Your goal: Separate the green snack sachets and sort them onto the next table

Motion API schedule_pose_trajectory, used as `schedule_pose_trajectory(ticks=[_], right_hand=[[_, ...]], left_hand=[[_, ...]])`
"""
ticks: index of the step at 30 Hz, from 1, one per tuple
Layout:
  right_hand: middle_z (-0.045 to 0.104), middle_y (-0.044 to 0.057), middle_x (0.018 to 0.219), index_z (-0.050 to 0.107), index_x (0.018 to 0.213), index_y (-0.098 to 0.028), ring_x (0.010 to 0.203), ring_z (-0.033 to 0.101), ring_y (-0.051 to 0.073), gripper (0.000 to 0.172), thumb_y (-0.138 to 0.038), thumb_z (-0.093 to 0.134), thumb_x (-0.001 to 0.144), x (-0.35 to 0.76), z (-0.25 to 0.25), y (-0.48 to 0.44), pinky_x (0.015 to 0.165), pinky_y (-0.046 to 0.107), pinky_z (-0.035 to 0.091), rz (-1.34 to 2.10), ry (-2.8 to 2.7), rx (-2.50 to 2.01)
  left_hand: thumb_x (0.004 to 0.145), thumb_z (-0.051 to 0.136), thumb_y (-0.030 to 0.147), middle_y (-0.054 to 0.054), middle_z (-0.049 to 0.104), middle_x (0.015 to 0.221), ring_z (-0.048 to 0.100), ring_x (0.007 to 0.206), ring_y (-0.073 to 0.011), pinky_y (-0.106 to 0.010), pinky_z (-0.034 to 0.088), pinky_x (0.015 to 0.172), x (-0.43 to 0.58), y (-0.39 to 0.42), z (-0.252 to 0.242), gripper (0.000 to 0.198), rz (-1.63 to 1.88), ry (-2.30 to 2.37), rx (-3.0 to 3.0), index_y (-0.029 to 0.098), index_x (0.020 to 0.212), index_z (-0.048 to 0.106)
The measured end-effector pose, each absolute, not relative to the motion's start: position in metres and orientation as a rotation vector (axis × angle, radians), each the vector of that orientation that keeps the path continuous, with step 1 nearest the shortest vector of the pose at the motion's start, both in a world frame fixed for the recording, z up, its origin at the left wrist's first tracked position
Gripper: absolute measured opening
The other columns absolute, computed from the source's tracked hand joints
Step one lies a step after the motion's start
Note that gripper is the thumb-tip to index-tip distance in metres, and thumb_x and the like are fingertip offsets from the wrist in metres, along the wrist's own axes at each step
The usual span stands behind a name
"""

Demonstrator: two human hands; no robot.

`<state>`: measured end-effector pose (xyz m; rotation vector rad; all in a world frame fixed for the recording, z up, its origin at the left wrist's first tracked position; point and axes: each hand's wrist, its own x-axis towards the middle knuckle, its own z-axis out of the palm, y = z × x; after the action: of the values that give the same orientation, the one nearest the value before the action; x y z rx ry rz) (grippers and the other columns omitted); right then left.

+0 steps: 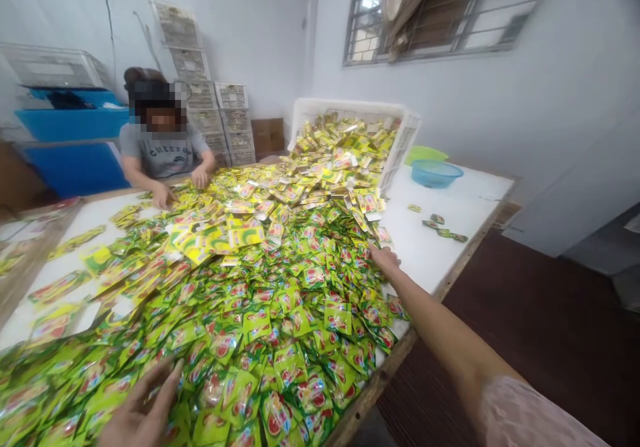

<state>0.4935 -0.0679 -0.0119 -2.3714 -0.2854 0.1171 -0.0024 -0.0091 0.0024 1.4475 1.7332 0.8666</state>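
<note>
Glossy green sachets (290, 364) with red-and-blue print, heaped loosely.

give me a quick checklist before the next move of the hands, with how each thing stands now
1. Right hand within reach of the green packets: ok, it is at the right edge of their pile.
2. Left hand free of packets: cannot tell, it is low over the near packets and its grip is unclear.
3. Co-worker's hands out of the way: ok, they are across the table.
4. Yellow boxes separate from the packets: not ok, the heaps meet.
5. White crate upright: not ok, tipped, with boxes spilling out.
</note>
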Motion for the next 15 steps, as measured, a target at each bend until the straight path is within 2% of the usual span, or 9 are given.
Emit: schedule_pose_trajectory(ticks=[3,5,10,15], right_hand=[[0.060,0.019,0.101,0.059,0.098,-0.014,0.097,0.053,0.034,0.060,-0.052,0.069,0.053,0.508,-0.019,-0.047,0.077,0.042,0.042,0.207,-0.281,-2.340],[0.063,0.013,0.095,0.059,0.096,-0.015,0.089,0.057,0.029,0.057,-0.046,0.072,0.049,0.507,-0.024,-0.036,0.072,0.036,0.043,0.239,-0.326,-2.293],[0.064,0.006,0.078,0.059,0.086,-0.017,0.071,0.058,0.023,0.037,-0.035,0.065,0.054,0.495,-0.032,-0.033,0.059,0.029,0.042,0.252,-0.375,-2.157],[0.065,0.006,0.085,0.060,0.089,-0.017,0.075,0.058,0.021,0.038,-0.032,0.063,0.054,0.481,-0.014,-0.036,0.063,0.028,0.043,0.223,-0.491,-1.975]], left_hand=[[0.057,0.059,0.056,-0.005,0.070,0.102,0.058,0.106,-0.0334,-0.046,0.045,0.091,0.009,-0.020,0.003,0.050,0.728,1.715,1.403,0.023,0.093,0.068],[0.058,0.058,0.056,-0.004,0.069,0.103,0.056,0.109,-0.0321,-0.045,0.041,0.096,0.010,-0.024,0.003,0.050,0.739,1.692,1.405,0.023,0.093,0.068],[0.053,0.059,0.057,-0.004,0.071,0.099,0.057,0.108,-0.0323,-0.043,0.042,0.095,0.014,-0.023,-0.001,0.051,0.691,1.685,1.381,0.023,0.090,0.068],[0.049,0.062,0.055,-0.006,0.071,0.100,0.059,0.105,-0.0309,-0.042,0.042,0.097,0.028,-0.017,-0.002,0.051,0.762,1.598,1.322,0.021,0.086,0.069]])
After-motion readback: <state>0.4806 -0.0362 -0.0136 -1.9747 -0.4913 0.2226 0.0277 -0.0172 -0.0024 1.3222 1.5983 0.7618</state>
